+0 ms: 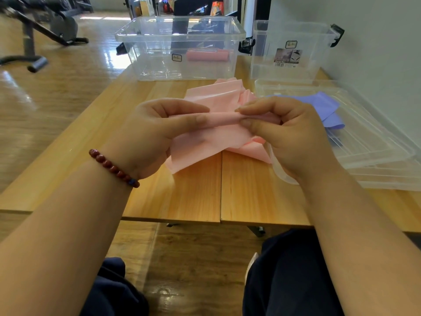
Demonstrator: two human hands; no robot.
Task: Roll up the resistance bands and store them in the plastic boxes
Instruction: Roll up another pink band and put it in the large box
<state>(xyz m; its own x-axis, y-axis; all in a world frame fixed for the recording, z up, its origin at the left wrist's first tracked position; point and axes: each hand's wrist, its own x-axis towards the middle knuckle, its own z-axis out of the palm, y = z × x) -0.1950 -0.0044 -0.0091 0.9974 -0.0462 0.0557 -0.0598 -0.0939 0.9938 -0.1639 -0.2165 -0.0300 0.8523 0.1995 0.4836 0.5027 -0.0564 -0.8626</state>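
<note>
Resistance band point(205, 144) in pink is held just above the worktop point(193, 190), between your two hands. Its near edge is turned into a narrow roll. Your left hand point(157, 133) has its grip closed on the left end of that roll, thumb on the near side and forefinger over the top. Your right hand point(289, 135) pinches the right end in the same way. The loose rest of the band hangs down and lies crumpled on the worktop under and behind your hands.

A rolled pink band point(207, 55) lies inside the large clear box point(180, 37) at the far edge of the worktop. To its right stands a smaller clear box point(289, 71) with black latches and a label on its front. A purple band point(325, 106) lies loosely folded on a clear lid point(376, 142) at the right of the worktop, near your right hand. A red bead bracelet point(114, 168) circles your left wrist. Beyond the worktop you have wooden floor point(68, 87) and dark exercise equipment point(45, 26).
</note>
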